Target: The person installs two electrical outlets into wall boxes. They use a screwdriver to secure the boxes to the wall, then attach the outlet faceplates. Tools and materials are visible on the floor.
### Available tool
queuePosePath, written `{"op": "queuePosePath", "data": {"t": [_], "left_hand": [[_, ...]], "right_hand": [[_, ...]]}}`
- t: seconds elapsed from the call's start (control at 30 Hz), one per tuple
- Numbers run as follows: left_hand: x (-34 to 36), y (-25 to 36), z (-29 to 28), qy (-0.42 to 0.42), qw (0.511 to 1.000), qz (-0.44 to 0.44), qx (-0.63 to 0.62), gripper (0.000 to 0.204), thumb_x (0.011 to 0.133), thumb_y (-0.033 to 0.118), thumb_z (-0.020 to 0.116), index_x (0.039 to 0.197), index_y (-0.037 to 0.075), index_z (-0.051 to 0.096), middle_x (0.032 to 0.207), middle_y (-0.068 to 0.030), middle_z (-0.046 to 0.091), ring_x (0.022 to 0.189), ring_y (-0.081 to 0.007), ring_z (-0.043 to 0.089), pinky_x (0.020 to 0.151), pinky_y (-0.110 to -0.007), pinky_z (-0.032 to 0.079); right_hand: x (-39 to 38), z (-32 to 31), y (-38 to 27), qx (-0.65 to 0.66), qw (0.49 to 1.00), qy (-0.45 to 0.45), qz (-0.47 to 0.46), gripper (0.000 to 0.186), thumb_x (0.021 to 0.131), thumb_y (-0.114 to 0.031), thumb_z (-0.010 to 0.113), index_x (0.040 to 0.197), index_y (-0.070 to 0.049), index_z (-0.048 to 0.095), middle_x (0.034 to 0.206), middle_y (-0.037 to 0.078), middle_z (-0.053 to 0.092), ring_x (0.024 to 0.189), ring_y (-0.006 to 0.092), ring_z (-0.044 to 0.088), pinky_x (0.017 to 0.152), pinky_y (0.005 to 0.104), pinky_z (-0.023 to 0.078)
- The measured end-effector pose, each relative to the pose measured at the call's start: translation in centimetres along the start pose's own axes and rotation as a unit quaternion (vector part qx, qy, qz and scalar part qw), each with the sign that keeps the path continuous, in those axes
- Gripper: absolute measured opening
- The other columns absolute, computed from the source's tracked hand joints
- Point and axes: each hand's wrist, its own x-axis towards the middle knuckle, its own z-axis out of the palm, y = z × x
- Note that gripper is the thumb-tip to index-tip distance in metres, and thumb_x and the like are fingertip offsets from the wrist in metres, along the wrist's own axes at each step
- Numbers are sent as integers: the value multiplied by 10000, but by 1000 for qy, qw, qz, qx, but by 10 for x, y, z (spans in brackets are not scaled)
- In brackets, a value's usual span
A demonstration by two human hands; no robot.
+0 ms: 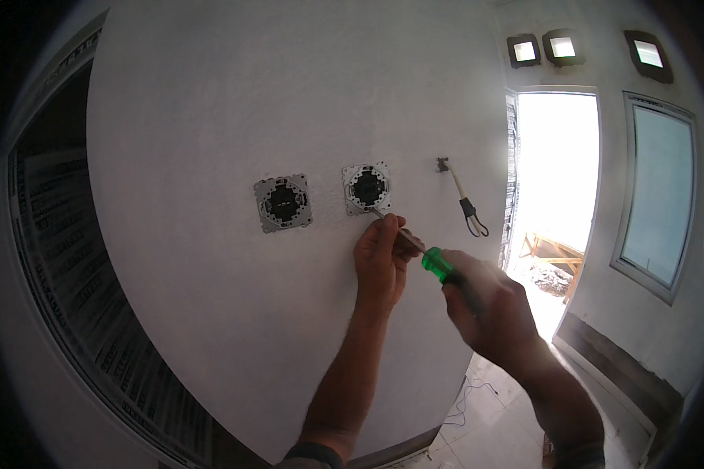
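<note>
Your right hand (494, 306) wraps round the green handle of a metal-shafted screwdriver (436, 266), while your left hand (380, 258) pinches its shaft between thumb and fingers. The shaft's tip reaches the lower edge of a square silver metal socket frame with a black centre (368, 188), set in the smooth white wall (203, 117). Left of it sits a similar grey metal socket frame (283, 203); to the right, a pale cable wrapped in black tape (468, 208) hangs down, its end looped.
</note>
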Motion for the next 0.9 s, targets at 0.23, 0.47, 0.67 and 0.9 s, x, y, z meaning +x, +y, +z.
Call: {"op": "queuePosePath", "data": {"t": [0.23, 0.47, 0.67, 0.9], "left_hand": [[-12, -23, 25, -70, 958, -28, -277, 386, 1104, 277, 432, 1421, 83, 533, 1326, -93, 634, 1217, -247, 603, 1024, -429, 507], [-8, -44, 28, -123, 881, -5, -457, 404, 1111, 272, 401, 1472, 130, 513, 1477, -33, 575, 1276, -214, 574, 1051, -422, 477], [-1, -50, 26, -160, 871, 2, -465, 398, 1113, 295, 413, 1457, 139, 538, 1453, -31, 603, 1206, -204, 620, 1014, -393, 494], [2, -54, 29, -135, 848, -11, -513, 373, 1111, 239, 424, 1462, 197, 543, 1453, 5, 608, 1172, -202, 633, 977, -366, 509]], "right_hand": [[23, -23, -15, -69, 995, -41, -63, 338, 900, -64, 693, 1226, -58, 605, 1085, 168, 576, 823, 282, 682, 593, 405, 573], [11, -12, -7, -286, 940, -89, -162, 506, 845, -35, 704, 1337, -19, 585, 1111, 129, 547, 856, 227, 612, 585, 354, 570], [14, -12, -15, -192, 974, -74, -91, 456, 864, -37, 727, 1307, -39, 621, 1045, 128, 605, 778, 227, 659, 591, 338, 573], [35, -19, -40, -229, 968, -65, -85, 354, 918, -67, 706, 1253, -9, 611, 938, 141, 666, 724, 220, 690, 611, 348, 581]]}}
